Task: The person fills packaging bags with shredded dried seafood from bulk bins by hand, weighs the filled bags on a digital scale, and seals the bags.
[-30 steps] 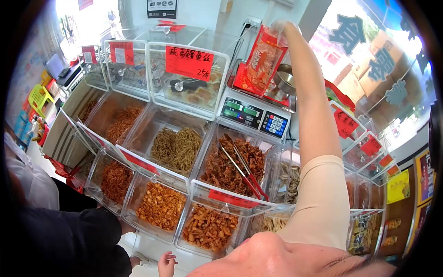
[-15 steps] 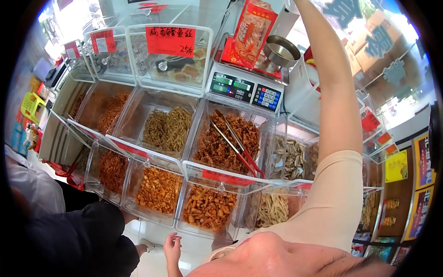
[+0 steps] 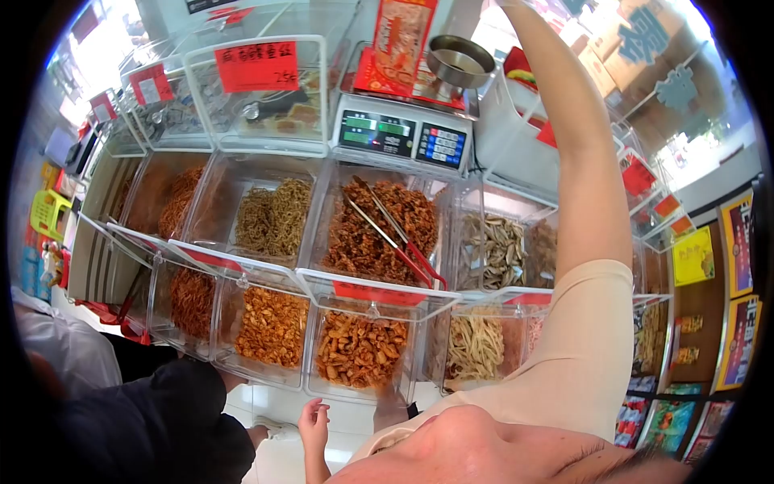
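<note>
My left hand (image 3: 314,421) hangs low in the middle of the view, in front of the clear food bins. Its fingers are loosely bent and slightly apart, with nothing visible in them. Nearest to it is a bin of orange-brown dried snack pieces (image 3: 363,345). At right my right arm (image 3: 576,145) stretches up and away past the weighing scale (image 3: 385,145); the hand itself lies beyond the top edge. A steel bowl (image 3: 461,63) and a red snack packet (image 3: 401,44) stand on the scale. Metal tongs with red handles (image 3: 395,234) rest on dark red-brown dried food (image 3: 375,246).
Hinged clear lids (image 3: 258,97) with red price cards stand raised behind the bins. Bins of shredded and dried foods (image 3: 272,327) fill the counter. Another person in dark clothing (image 3: 161,419) is at left. A white container (image 3: 516,137) stands right of the scale.
The view has shifted, so the scale and bins appear further left. My left hand appears slightly higher and further right. My right arm stays stretched out, its hand now beyond the top edge.
</note>
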{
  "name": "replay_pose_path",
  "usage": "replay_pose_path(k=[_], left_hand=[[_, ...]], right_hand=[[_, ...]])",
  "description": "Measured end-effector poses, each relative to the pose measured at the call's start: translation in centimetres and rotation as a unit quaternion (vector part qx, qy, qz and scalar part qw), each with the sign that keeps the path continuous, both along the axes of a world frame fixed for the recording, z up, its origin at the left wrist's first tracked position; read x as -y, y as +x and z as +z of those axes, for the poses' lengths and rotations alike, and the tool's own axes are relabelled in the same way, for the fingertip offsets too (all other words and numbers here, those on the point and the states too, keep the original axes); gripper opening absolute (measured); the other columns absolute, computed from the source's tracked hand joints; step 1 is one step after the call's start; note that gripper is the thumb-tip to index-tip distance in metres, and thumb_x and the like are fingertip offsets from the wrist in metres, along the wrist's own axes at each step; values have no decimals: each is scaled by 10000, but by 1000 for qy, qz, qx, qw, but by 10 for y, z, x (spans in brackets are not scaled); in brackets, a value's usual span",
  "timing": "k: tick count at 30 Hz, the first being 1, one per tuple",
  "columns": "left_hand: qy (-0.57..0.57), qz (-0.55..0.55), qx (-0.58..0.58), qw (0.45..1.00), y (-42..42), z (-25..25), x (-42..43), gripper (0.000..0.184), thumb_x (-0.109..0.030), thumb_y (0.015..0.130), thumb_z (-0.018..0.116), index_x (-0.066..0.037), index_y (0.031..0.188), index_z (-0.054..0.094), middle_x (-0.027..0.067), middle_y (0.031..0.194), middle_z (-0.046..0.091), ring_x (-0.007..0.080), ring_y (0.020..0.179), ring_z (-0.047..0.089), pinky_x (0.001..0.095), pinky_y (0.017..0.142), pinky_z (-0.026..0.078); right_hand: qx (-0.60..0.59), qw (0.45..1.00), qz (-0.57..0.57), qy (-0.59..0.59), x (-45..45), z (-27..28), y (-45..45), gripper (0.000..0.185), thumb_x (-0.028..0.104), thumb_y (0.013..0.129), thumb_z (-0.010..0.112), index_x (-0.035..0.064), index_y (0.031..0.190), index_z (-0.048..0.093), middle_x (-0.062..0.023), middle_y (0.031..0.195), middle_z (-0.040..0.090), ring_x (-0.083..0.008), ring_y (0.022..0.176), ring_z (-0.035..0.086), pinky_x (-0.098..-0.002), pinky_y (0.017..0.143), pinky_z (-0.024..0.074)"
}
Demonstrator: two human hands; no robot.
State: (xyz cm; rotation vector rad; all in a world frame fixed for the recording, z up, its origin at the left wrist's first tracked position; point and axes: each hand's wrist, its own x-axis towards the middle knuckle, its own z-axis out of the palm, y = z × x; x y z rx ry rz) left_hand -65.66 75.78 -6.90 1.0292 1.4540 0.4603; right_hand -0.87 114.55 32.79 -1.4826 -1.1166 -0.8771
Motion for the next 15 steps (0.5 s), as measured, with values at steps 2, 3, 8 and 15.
replay_pose_path(k=[2,3,8,15], left_hand=[[-17,-1,13,1000,9,6,1,203,-84,872,516,-5,1056,549,69,849,637,86,633,539,220,564,462],[-17,-9,9,1000,14,8,4,203,-84,872,516,-5,1056,549,69,849,637,86,633,539,220,564,462],[-8,-63,-2,998,49,13,27,204,-71,879,501,-1,1066,542,68,866,633,86,656,542,213,582,457],[18,-148,7,989,108,29,51,223,-76,886,501,9,1090,528,66,878,620,78,649,515,202,574,423]], right_hand=[[-27,996,82,-17,55,-16,-16,465,191,782,603,22,1199,487,-169,1021,573,-249,939,550,-349,817,436],[-7,990,141,13,79,-32,-7,432,185,797,587,24,1188,497,-161,990,583,-235,898,555,-345,794,441],[-16,959,210,-187,282,-93,13,318,109,878,557,4,1176,522,-39,1001,618,-81,806,568,-219,697,447],[-324,939,32,-112,572,-153,112,250,127,868,574,55,1108,590,-2,845,614,-68,717,565,-195,542,433]])
